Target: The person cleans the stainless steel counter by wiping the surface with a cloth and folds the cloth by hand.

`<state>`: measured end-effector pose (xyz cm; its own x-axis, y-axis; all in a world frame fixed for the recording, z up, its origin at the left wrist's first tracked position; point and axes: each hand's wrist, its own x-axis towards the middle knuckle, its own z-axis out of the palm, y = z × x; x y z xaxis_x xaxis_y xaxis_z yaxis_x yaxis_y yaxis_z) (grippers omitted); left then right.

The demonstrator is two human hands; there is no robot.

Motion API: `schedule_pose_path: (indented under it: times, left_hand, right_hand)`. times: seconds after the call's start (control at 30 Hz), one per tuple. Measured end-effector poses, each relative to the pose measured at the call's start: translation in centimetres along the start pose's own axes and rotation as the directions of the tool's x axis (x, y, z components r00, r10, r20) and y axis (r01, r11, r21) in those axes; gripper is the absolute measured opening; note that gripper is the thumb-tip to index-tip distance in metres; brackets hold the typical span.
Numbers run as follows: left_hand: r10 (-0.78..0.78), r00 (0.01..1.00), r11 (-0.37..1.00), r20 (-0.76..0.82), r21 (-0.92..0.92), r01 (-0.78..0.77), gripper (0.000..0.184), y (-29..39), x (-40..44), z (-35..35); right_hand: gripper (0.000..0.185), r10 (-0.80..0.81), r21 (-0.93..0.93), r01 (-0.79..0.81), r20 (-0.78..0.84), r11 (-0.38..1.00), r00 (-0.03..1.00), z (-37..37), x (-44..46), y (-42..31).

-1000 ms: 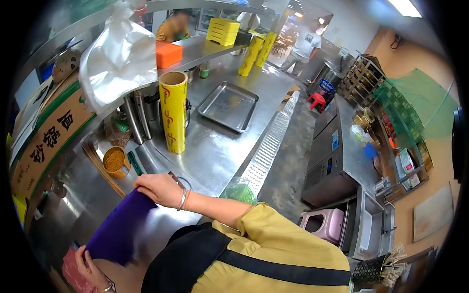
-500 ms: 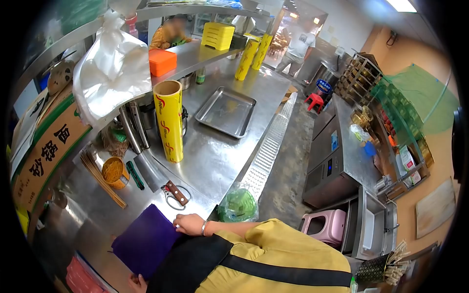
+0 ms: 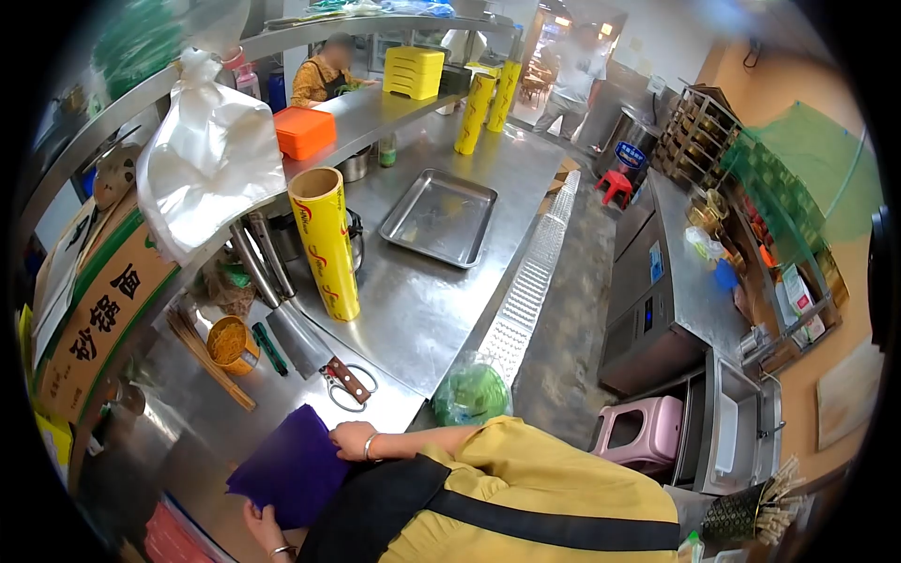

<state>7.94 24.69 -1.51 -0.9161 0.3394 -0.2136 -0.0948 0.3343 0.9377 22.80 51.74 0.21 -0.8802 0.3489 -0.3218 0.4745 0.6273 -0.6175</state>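
Note:
A dark purple cloth [image 3: 289, 469] lies on the steel counter just before my body. My left hand [image 3: 266, 529] grips its lower edge, thumb and fingers closed on the fabric. At the cloth's upper right corner, my right hand [image 3: 353, 440] has its fingers curled against the edge and pinches it. Just beyond the cloth are scissors [image 3: 336, 390], and a cleaver [image 3: 302, 345] whose wooden handle lies across them. A dark green slim tool [image 3: 269, 349], an orange-yellow cup [image 3: 233, 345] with yellowish contents and wooden chopsticks [image 3: 210, 361] are farther left.
A tall yellow film roll [image 3: 324, 246] stands by a metal tray [image 3: 439, 219]. A white plastic bag [image 3: 206, 155] hangs from the shelf at left. A green-bagged bin [image 3: 471, 392] is beside the counter edge. A person [image 3: 324, 72] is behind the shelf; another [image 3: 571, 84] stands at the back.
My left hand has come further into view and now holds the cloth's lower edge, which looks raised and shifted. The right hand stays at the upper corner. My view has turned slightly.

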Motion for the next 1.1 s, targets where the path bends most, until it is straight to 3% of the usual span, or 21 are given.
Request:
schedule_pose_path:
  times: [0.03, 0.07, 0.13, 0.2, 0.23, 0.3, 0.33, 0.37, 0.4, 0.43, 0.47, 0.53, 0.63, 0.7, 0.73, 0.8, 0.87, 0.93, 0.97, 1.03, 1.1]
  left_hand:
    - [0.031, 0.997, 0.980, 0.076, -0.201, -0.015, 0.035, 2.7, -0.2, 1.7]
    - [0.053, 0.974, 0.985, 0.218, -0.170, -0.015, 0.047, 3.4, 0.2, 3.0]
    - [-0.041, 0.940, 0.999, 0.339, 0.034, 0.031, 0.049, 8.2, -2.1, 6.7]
    - [0.070, 0.801, 0.997, 0.594, -0.069, -0.036, 0.043, 8.0, -2.6, 9.2]
    - [0.075, 0.800, 0.997, 0.595, -0.074, -0.039, 0.043, 7.8, -2.4, 9.6]
    - [0.189, 0.823, 0.964, 0.536, 0.060, -0.261, 0.042, 7.2, -2.1, 9.4]
    - [0.191, 0.823, 0.963, 0.535, 0.061, -0.263, 0.042, 6.3, -1.6, 8.6]
    - [0.391, 0.747, 0.820, 0.538, 0.165, -0.548, 0.043, 4.8, -0.6, 7.3]
    - [0.554, 0.612, 0.586, 0.565, 0.257, -0.768, 0.045, 4.0, -0.1, 6.3]
    - [0.432, 0.612, 0.581, 0.662, 0.315, -0.750, 0.045, 3.1, 0.0, 5.1]
    - [0.435, 0.611, 0.580, 0.661, 0.314, -0.752, 0.045, 0.0, 0.8, 4.4]
    - [0.602, 0.282, 0.109, 0.747, 0.274, -0.956, 0.036, -8.0, 3.3, 3.5]
    - [0.548, 0.564, 0.412, 0.617, 0.388, -0.825, 0.036, -5.9, 1.4, 3.8]
    - [0.536, 0.646, 0.500, 0.544, 0.412, -0.761, 0.035, -4.9, 1.0, 4.5]
    - [0.537, 0.669, 0.523, 0.513, 0.420, -0.742, 0.035, -4.7, 1.0, 4.8]
    - [0.546, 0.701, 0.547, 0.458, 0.440, -0.713, 0.035, -5.2, 1.3, 5.3]
    - [0.558, 0.721, 0.549, 0.411, 0.468, -0.692, 0.034, -6.7, 1.8, 5.4]
    - [0.577, 0.729, 0.529, 0.367, 0.512, -0.677, 0.034, -10.1, 3.8, 5.3]
    - [0.591, 0.729, 0.523, 0.345, 0.524, -0.672, 0.034, -10.1, 3.9, 5.4]
    - [0.505, 0.783, 0.639, 0.364, 0.452, -0.622, 0.033, -10.5, 2.6, 4.5]
    - [0.401, 0.825, 0.778, 0.398, 0.328, -0.537, 0.031, -6.5, 0.0, 4.5]
  right_hand:
    - [0.023, 0.003, 0.002, -0.003, -0.003, 1.000, 1.000, -0.1, 0.0, -0.2]
    - [0.023, 0.005, 0.049, -0.004, -0.018, 0.999, 1.000, -0.2, -0.3, -0.5]
    - [0.024, 0.011, 0.085, -0.008, -0.038, 0.996, 0.999, 0.5, 0.0, 0.0]
    - [0.026, -0.005, 0.309, 0.040, -0.113, 0.950, 0.994, 2.1, 1.2, 1.4]
    - [0.026, 0.029, 0.386, 0.006, -0.085, 0.922, 0.996, 2.6, 1.6, 2.1]
    - [0.027, 0.074, 0.456, -0.024, -0.092, 0.889, 0.993, 3.3, 2.2, 3.2]
    - [0.027, 0.123, 0.524, -0.053, -0.100, 0.850, 0.987, 3.7, 2.6, 3.7]
    - [0.033, 0.125, 0.557, -0.048, -0.101, 0.829, 0.987, 3.6, 2.4, 3.9]
    - [0.033, 0.131, 0.561, -0.050, -0.104, 0.826, 0.986, 2.6, 1.6, 3.4]
    - [0.037, 0.131, 0.502, -0.093, -0.041, 0.860, 0.991, 1.8, 0.7, 2.7]
    - [0.041, 0.130, 0.431, -0.124, 0.016, 0.894, 0.991, 0.9, 0.3, 2.1]
    - [0.047, 0.044, 0.293, -0.031, -0.038, 0.955, 0.998, 2.1, 0.9, 2.9]
    - [0.044, 0.055, 0.247, -0.057, 0.015, 0.967, 0.998, 3.0, 2.0, 3.1]
    - [0.035, 0.088, 0.283, -0.102, 0.063, 0.954, 0.994, 3.1, 2.7, 3.2]
    - [0.035, 0.087, 0.277, -0.100, 0.059, 0.956, 0.994, 3.1, 2.7, 3.3]
    - [0.031, 0.218, 0.523, -0.293, 0.201, 0.801, 0.955, 1.2, 1.4, 2.0]
    - [0.028, 0.206, 0.536, -0.260, 0.159, 0.803, 0.965, 2.1, 1.7, 3.0]
    - [0.032, 0.198, 0.706, -0.325, 0.259, 0.630, 0.945, 0.3, -0.4, 2.2]
    - [0.032, 0.203, 0.705, -0.335, 0.267, 0.625, 0.942, 0.4, -1.1, 2.1]
    - [0.044, 0.210, 0.750, -0.238, 0.135, 0.617, 0.968, 0.6, -2.3, 2.2]
    - [0.050, 0.128, 0.801, -0.243, 0.207, 0.547, 0.970, 0.1, -2.9, 2.4]
